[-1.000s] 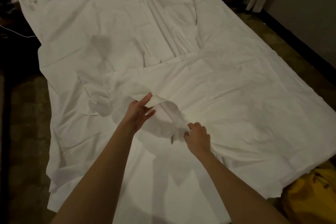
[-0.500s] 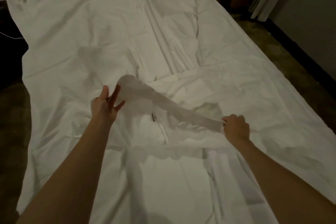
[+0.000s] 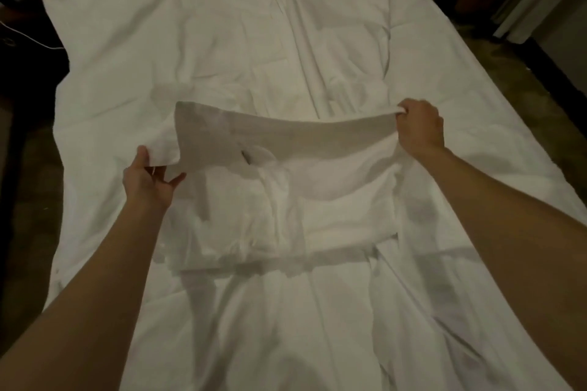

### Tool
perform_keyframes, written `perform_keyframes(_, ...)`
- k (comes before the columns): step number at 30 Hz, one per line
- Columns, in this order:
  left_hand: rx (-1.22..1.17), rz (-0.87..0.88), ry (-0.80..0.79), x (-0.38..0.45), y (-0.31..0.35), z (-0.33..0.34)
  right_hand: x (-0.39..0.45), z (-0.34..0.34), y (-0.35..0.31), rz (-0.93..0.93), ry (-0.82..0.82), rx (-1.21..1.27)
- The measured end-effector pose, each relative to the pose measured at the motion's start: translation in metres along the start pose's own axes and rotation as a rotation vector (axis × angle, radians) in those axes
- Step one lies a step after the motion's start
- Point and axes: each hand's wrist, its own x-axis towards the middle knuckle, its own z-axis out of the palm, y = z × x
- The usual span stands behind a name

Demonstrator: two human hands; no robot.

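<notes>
The white sheet point(image 3: 286, 136) stretches between both hands, left hand point(image 3: 149, 178) pinching one corner, right hand point(image 3: 419, 127) fisted around the other.

The white cloth point(image 3: 286, 136) hides part of the left hand point(image 3: 146, 182) (the cloth's small dark tag point(image 3: 246, 157) is unreadable).

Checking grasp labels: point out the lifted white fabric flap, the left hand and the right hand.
lifted white fabric flap point(image 3: 286, 133), head view, middle of its shaded face.
left hand point(image 3: 149, 182), head view, middle of the hand, below the pinched corner.
right hand point(image 3: 421, 125), head view, back of the hand gripping the flap's other end.
</notes>
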Motion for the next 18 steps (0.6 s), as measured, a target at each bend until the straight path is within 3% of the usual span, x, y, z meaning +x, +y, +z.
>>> perform_keyframes(4,-0.003,0.028,0.016,0.016,0.013,0.005,0.037,0.007,-0.037,-0.150,-0.003,0.081)
perform_keyframes(6,0.054,0.020,-0.009,0.021,0.009,0.003,0.046,0.013,-0.047,-0.249,-0.085,0.108)
perform_keyframes(9,0.233,-0.011,-0.031,0.023,-0.012,-0.011,0.044,0.035,-0.038,-0.227,-0.247,0.059)
perform_keyframes(14,0.378,0.077,0.295,0.016,-0.061,-0.070,-0.013,0.079,0.005,-0.048,-0.377,0.006)
perform_keyframes(18,0.681,-0.034,0.460,0.012,-0.093,-0.120,-0.083,0.093,0.021,-0.034,-0.239,0.049)
